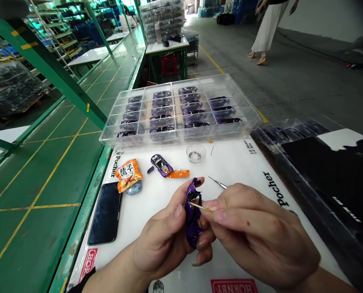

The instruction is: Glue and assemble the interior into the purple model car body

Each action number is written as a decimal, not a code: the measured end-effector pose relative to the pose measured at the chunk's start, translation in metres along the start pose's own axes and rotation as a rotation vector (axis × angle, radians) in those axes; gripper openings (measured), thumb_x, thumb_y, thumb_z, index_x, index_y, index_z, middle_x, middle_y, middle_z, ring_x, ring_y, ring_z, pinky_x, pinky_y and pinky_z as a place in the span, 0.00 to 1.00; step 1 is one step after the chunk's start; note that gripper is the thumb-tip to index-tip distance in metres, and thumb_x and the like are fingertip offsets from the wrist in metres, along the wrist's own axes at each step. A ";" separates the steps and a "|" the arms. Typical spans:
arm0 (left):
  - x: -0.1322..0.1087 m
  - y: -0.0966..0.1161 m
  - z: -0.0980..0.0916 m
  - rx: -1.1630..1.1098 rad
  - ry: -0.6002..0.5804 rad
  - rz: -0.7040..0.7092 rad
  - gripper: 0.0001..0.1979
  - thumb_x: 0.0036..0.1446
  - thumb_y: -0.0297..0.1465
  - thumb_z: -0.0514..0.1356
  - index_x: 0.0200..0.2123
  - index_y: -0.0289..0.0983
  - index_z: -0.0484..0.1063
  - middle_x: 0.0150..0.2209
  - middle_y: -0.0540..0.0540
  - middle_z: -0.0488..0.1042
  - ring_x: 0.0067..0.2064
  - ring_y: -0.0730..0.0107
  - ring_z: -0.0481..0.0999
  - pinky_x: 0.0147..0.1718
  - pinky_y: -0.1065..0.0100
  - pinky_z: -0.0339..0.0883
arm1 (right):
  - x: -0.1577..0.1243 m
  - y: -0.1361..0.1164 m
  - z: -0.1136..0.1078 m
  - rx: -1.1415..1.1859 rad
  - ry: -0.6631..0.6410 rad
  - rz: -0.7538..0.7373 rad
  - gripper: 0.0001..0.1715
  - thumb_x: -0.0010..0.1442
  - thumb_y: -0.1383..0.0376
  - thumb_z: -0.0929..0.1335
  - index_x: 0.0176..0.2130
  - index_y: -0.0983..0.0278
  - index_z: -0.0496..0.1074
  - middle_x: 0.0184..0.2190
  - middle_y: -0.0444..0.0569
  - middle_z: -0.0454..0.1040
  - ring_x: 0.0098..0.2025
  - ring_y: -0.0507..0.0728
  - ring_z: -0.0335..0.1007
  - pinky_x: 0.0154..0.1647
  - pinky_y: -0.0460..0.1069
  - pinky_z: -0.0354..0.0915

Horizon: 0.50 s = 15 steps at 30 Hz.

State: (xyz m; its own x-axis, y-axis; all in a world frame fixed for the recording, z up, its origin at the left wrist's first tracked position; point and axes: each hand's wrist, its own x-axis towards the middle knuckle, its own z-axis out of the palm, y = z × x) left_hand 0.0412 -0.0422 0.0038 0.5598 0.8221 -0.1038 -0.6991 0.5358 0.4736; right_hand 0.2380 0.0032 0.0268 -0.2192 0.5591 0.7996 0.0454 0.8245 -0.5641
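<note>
Far end of worktop point(245, 162) blocked by compartment tray point(157, 140). Left side: phone point(105, 213), snack packet point(128, 177) just beyond. Passage between phone and left grip point(164, 232). Loose purple part point(161, 163) and clear cup point(203, 156) stand between grips and tray. Metal tool point(218, 182) obstructs just beyond right grip point(257, 228); room farther right. Purple shell point(192, 230) fills gap between grips.

metal tool point(218, 183) partly hidden by right hand point(257, 228), person point(269, 28) cropped at top
</note>
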 end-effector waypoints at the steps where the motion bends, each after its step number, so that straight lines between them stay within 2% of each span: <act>1: 0.000 0.000 -0.001 0.010 0.001 0.000 0.27 0.75 0.44 0.66 0.74 0.54 0.69 0.46 0.46 0.71 0.40 0.68 0.73 0.35 0.69 0.69 | -0.002 0.000 0.001 0.005 0.012 0.005 0.26 0.63 0.84 0.73 0.55 0.64 0.81 0.43 0.51 0.88 0.40 0.57 0.88 0.40 0.51 0.88; 11: 0.000 -0.004 -0.003 0.067 -0.004 0.037 0.32 0.72 0.45 0.71 0.74 0.58 0.67 0.45 0.49 0.68 0.38 0.72 0.71 0.34 0.71 0.69 | -0.003 0.000 -0.001 0.085 0.001 0.038 0.29 0.59 0.88 0.73 0.55 0.67 0.80 0.44 0.53 0.88 0.42 0.57 0.87 0.42 0.51 0.88; 15: 0.002 -0.005 -0.004 0.092 -0.020 0.046 0.31 0.71 0.45 0.71 0.73 0.59 0.68 0.44 0.50 0.68 0.38 0.72 0.70 0.33 0.72 0.70 | -0.002 -0.001 0.000 0.060 0.019 0.053 0.29 0.61 0.86 0.73 0.55 0.63 0.82 0.42 0.51 0.89 0.38 0.58 0.87 0.39 0.52 0.88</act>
State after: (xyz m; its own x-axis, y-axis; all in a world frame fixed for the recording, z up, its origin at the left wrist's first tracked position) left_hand 0.0437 -0.0426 -0.0021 0.5369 0.8413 -0.0631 -0.6812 0.4765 0.5558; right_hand 0.2385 0.0016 0.0256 -0.1994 0.6036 0.7719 -0.0021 0.7875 -0.6163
